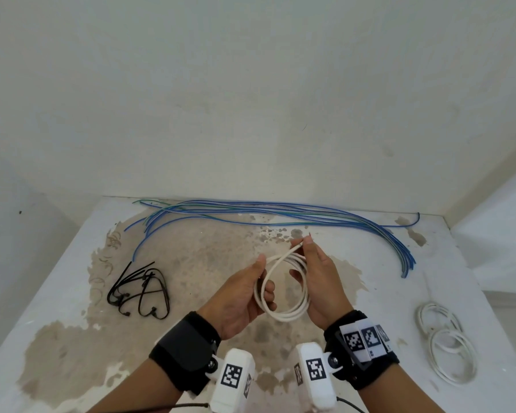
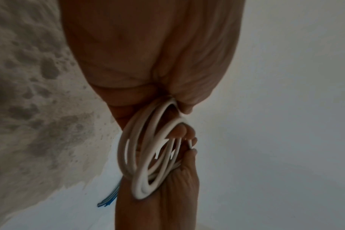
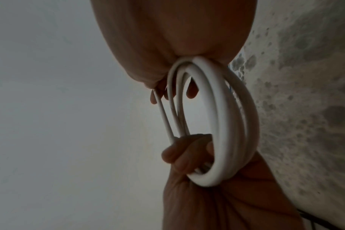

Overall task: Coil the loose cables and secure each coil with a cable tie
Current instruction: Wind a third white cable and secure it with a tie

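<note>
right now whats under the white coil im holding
Below the white coil, held off the surface by the left hand and right hand, only bare, stained tabletop shows. Both palms cover parts of the surface.

The head view is evenly and softly lit, with straight edges bent by wide-angle distortion. Both wrist views are rendered dim and blurred, the skin left in shadow against a pale background.

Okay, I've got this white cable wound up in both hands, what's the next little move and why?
Probably tuck the loose end held by the right hand into the white cable coil, keeping the left hand gripping the loops; the end still sticks out, and the black cable ties lie untouched to the left.
</note>
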Action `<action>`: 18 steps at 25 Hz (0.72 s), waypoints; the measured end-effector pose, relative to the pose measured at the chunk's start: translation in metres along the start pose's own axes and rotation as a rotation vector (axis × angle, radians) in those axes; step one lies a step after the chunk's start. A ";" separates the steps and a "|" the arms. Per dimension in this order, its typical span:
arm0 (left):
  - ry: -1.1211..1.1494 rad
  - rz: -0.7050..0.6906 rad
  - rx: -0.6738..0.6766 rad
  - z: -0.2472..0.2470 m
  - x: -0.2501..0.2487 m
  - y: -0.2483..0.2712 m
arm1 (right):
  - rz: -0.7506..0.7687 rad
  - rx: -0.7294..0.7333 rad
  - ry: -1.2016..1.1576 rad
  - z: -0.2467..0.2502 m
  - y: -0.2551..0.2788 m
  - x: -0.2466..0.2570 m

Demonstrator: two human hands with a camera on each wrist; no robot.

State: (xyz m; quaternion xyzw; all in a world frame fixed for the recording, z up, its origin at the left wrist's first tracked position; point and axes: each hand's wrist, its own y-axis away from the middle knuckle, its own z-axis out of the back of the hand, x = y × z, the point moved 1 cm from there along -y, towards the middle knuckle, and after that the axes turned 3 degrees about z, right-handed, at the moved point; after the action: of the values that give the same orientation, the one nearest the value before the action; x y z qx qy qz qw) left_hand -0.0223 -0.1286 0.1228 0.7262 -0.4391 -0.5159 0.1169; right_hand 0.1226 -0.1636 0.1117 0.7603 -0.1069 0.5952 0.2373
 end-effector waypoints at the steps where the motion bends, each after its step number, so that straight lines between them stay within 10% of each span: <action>1: -0.006 -0.006 -0.012 -0.003 0.000 0.000 | 0.008 0.010 0.030 -0.001 0.001 0.000; 18: 0.019 0.101 0.068 -0.008 -0.007 0.005 | -0.012 0.031 0.125 0.000 0.009 -0.001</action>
State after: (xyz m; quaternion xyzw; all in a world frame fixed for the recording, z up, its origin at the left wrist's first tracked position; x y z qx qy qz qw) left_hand -0.0188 -0.1281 0.1340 0.7114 -0.4915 -0.4873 0.1220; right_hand 0.1179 -0.1713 0.1126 0.7258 -0.0779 0.6418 0.2351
